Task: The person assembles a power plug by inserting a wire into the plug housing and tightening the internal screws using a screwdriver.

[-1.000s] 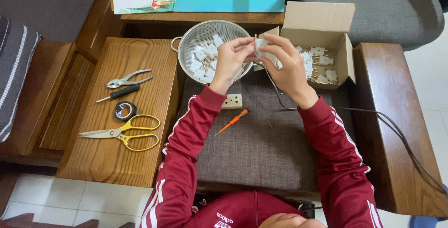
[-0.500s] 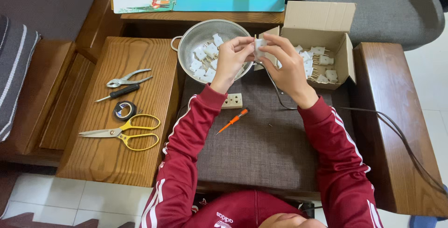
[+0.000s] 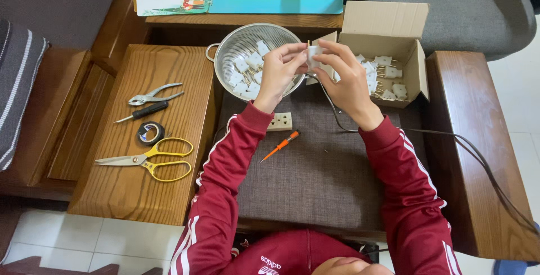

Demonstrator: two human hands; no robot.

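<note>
White plastic plug (image 3: 313, 55) with thin metal prongs sits pinched between both my hands, raised above the gap between the colander and the box, its dark cable (image 3: 337, 118) trailing off to my right across the grey woven cushion (image 3: 315, 173). Round perforated metal colander (image 3: 236, 44) to my left holds a heap of small white plug parts (image 3: 247, 69). Open brown cardboard box (image 3: 388, 27) to my right, flap up, holds more white plugs with prongs (image 3: 385, 75). My left hand (image 3: 279, 72) is bent up at the wrist, thumb and fingertips pressed onto the plug's left side. My right hand (image 3: 346, 78) curls over it from the other side, fingers closed on its body. Both forearms in red sleeves angle inward, meeting at the plug.
</note>
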